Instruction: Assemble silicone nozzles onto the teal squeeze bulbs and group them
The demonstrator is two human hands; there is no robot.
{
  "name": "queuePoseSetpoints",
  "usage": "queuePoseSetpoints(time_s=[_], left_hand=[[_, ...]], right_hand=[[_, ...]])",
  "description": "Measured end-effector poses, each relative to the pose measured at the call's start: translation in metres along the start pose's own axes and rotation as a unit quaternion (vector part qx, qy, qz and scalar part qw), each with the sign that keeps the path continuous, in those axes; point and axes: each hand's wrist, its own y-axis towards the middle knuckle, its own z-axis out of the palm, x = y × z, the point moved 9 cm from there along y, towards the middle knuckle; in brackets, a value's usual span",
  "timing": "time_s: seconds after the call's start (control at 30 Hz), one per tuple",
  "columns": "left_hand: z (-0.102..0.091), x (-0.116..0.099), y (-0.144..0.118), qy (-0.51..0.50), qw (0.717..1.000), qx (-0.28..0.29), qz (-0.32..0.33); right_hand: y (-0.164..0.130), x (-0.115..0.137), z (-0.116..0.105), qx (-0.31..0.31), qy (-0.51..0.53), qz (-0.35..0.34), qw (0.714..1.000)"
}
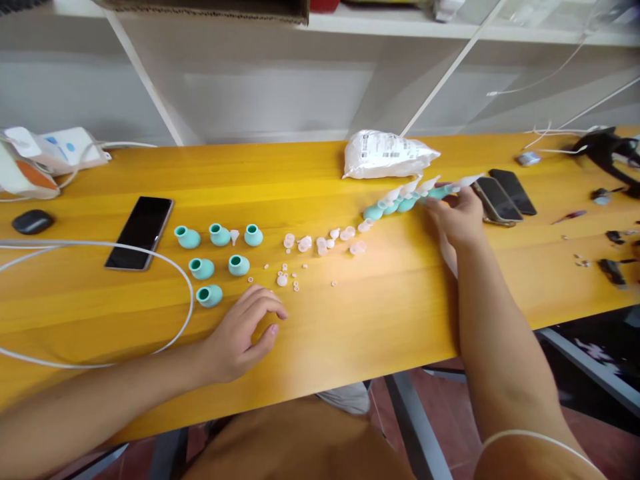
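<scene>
My right hand (457,217) is closed around a teal squeeze bulb with a white pointed nozzle (467,181), at the right end of a row. Several similar teal bulbs with white nozzles (406,202) lie in that row, close together. My left hand (247,331) hovers at or rests on the table, thumb and fingers apart, holding nothing. Beyond it are several teal bulbs without nozzles (239,265), their round mouths showing. A small white funnel-like nozzle (235,237) sits among them. Clear plastic caps (321,247) and tiny rings (296,287) are scattered in the middle.
A white plastic parcel (387,155) lies at the back of the wooden table (360,327). Phones stand by on both sides: one at left (140,233), two at right (497,200). A white cable (187,320) loops at left near a black mouse (33,221).
</scene>
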Motion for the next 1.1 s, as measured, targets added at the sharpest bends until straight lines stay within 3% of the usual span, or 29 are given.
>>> queuePoseSetpoints(time_s=[0.27,0.8,0.93,1.1], left_hand=[[-0.001,-0.001,0.002,0.013,1.000,0.006,-0.009],[0.001,-0.003,0.004,0.005,1.000,0.008,-0.001],[0.000,-0.006,0.006,0.003,1.000,0.003,0.009],[0.001,-0.008,0.006,-0.008,1.000,0.000,0.011]], right_hand=[[-0.012,0.017,0.004,0.057,-0.024,-0.043,0.997],[-0.017,0.020,0.013,0.092,-0.055,-0.028,0.994],[-0.017,0.034,-0.015,0.113,-0.102,-0.006,0.988],[-0.034,0.082,-0.083,0.031,-0.212,-0.029,0.976]])
